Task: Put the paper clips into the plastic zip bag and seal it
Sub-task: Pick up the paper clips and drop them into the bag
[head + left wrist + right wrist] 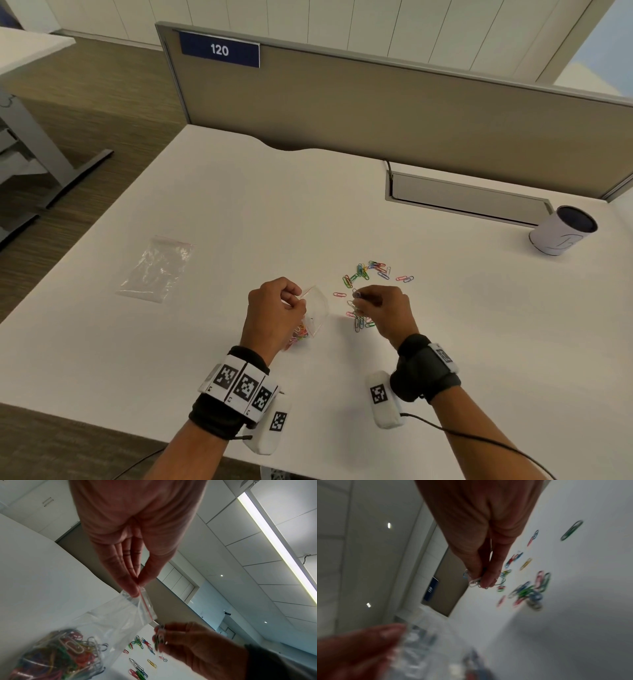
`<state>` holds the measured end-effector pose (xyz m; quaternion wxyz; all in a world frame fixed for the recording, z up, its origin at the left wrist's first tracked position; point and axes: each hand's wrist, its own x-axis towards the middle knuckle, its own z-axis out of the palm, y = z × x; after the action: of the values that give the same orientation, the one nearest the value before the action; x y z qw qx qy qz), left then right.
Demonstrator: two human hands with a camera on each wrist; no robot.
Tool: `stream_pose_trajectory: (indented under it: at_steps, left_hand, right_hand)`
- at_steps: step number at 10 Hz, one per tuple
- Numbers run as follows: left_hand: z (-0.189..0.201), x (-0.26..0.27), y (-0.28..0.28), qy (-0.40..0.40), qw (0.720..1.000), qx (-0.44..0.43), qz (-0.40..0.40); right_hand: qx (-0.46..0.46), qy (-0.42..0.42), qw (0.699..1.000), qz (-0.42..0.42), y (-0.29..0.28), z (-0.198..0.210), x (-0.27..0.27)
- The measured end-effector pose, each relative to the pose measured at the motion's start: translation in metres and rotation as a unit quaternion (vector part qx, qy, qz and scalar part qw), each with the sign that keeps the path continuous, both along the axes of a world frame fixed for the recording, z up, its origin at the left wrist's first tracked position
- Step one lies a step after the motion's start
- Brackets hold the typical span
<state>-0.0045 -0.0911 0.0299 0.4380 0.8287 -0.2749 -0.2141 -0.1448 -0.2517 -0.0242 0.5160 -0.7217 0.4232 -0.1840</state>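
My left hand (274,308) pinches the top edge of a clear zip bag (315,311) and holds it up above the white desk (239,205). The bag's red zip line (145,604) hangs under my fingertips (135,592), and many coloured clips fill its bottom (60,655). My right hand (380,305) pinches a small bunch of paper clips (476,581), close to the right of the bag's mouth (159,635). More loose coloured clips (370,272) lie scattered on the desk beyond and under that hand.
A second, flat clear zip bag (157,269) lies on the desk to the left. A white cylindrical cup (561,234) stands at the far right beside a grey cable tray (462,195). A tan partition (376,113) closes the back edge.
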Motion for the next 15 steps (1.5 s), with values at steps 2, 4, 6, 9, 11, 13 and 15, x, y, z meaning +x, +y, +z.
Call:
stream_pose_trajectory:
  at_steps: [2,4,6,9,11,13,15]
  left_hand:
    - [0.001,-0.001,-0.003,0.006,1.0,0.001,-0.006]
    - [0.005,0.001,-0.002,-0.001,1.0,-0.009,-0.003]
    - [0.004,0.003,0.0,-0.003,1.0,-0.017,-0.002]
    - [0.004,-0.004,-0.005,0.011,1.0,-0.018,-0.012]
    - [-0.001,-0.004,-0.008,0.016,0.999,-0.031,-0.015]
    - [-0.002,-0.008,-0.01,0.019,0.999,-0.037,-0.024]
    - [-0.004,-0.007,-0.01,0.02,0.999,-0.037,-0.023]
  right_hand:
    - [0.175,-0.189,0.965,0.044,0.032,0.041,0.019]
    - [0.13,-0.08,0.983,0.098,0.05,0.034,0.037]
    - [-0.121,0.114,0.97,0.175,0.057,0.04,0.045]
    - [-0.114,0.062,0.969,0.21,0.052,0.055,0.033]
    - [-0.11,0.071,0.989,0.068,0.021,0.043,-0.014]
    - [-0.046,0.334,0.937,0.086,0.014,-0.003,-0.069]
    - [-0.009,0.368,0.928,0.067,0.024,-0.023,-0.065]
